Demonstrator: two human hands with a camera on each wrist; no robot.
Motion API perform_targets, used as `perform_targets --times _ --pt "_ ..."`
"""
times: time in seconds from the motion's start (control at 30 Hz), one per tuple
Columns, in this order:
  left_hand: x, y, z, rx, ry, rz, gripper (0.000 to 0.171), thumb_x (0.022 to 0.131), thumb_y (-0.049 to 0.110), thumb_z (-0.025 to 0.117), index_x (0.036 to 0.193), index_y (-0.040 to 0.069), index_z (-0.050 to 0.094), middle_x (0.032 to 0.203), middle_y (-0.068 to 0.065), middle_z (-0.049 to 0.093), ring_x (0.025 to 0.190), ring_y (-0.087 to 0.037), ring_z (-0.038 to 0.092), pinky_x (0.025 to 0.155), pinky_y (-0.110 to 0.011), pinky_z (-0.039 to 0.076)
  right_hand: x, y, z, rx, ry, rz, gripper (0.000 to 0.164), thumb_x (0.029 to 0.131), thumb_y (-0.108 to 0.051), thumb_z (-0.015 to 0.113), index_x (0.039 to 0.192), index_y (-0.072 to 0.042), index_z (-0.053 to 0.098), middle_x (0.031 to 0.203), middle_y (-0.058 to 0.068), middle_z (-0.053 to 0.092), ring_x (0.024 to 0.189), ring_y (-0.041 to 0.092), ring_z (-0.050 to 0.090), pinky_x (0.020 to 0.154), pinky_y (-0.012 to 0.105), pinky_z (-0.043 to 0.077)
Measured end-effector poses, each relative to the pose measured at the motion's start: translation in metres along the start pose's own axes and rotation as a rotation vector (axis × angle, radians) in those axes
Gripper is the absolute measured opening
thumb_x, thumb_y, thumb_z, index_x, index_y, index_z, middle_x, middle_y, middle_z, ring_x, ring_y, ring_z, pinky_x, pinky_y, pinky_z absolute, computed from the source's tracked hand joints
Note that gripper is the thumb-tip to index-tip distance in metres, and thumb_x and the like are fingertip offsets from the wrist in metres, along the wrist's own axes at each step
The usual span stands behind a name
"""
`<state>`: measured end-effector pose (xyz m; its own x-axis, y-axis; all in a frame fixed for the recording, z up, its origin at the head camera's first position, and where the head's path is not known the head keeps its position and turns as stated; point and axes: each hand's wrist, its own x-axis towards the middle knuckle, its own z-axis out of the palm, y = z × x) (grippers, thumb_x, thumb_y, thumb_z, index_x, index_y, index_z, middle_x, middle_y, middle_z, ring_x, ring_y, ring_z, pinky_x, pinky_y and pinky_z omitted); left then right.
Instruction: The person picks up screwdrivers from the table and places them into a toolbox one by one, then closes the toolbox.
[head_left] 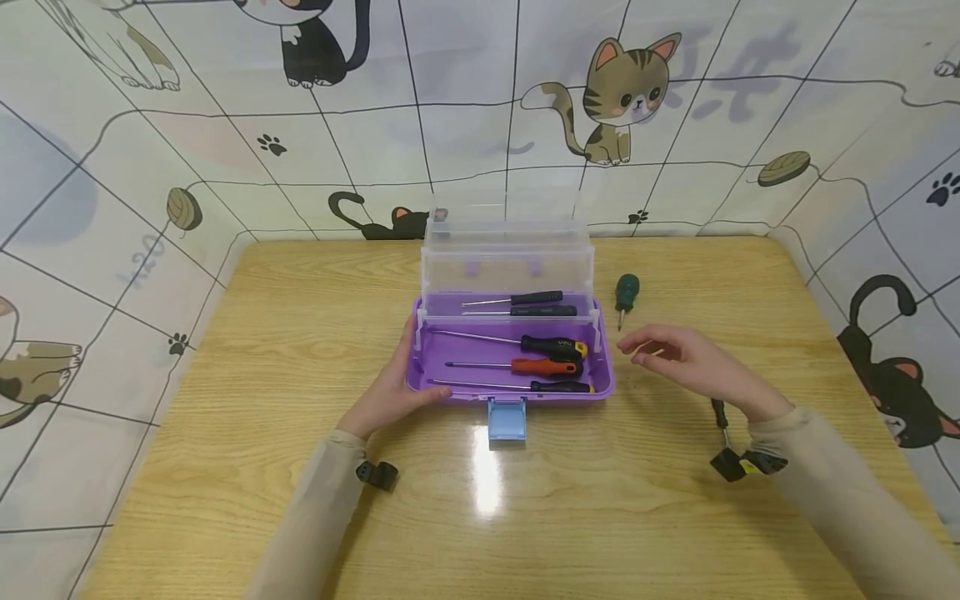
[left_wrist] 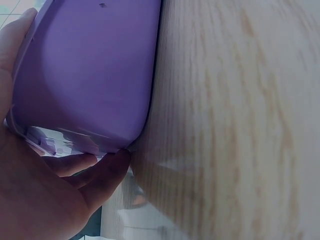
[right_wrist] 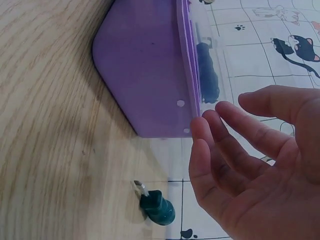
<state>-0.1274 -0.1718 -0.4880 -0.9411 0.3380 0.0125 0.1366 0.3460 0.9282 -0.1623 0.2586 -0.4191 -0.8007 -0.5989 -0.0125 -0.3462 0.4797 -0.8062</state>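
Note:
A purple toolbox (head_left: 465,398) stands on the table with its clear lid (head_left: 510,237) raised at the back. My left hand (head_left: 386,392) grips its left end, thumb along the front rim and fingers round the far corner. Inside lie an orange-red-handled screwdriver (head_left: 540,367), a black-and-yellow one (head_left: 547,345) and a long black one (head_left: 555,387). Two slim dark screwdrivers (head_left: 543,311) show through clear plastic towards the back. Off the box's right end, my right hand (head_left: 690,362) hovers with loosely bent fingers and nothing in them. Beyond it lies a stubby green screwdriver (head_left: 627,292).
A black-handled screwdriver (head_left: 720,414) lies on the table at the right, partly hidden beside my right wrist. The blue latch (head_left: 507,419) hangs down at the box's front. A cat-patterned sheet (head_left: 480,142) rises behind the wooden table (head_left: 300,333) and along both sides.

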Motion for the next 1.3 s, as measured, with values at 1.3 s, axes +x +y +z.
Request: perform_targets --times 1.3 --pt "-0.004 0.027 -0.002 -0.014 -0.006 -0.001 0.120 0.077 0.009 0.081 0.154 0.009 -0.012 0.160 -0.015 -0.005 0.144 -0.036 0.004 0.114 -0.055 0.007 -0.046 0.052 -0.018 -0.139 0.047 0.135 0.029 0.098 -0.008 0.057 0.124 0.002 0.060 0.115 0.017 0.065 0.100 0.002 0.057 0.079 0.020 0.049"
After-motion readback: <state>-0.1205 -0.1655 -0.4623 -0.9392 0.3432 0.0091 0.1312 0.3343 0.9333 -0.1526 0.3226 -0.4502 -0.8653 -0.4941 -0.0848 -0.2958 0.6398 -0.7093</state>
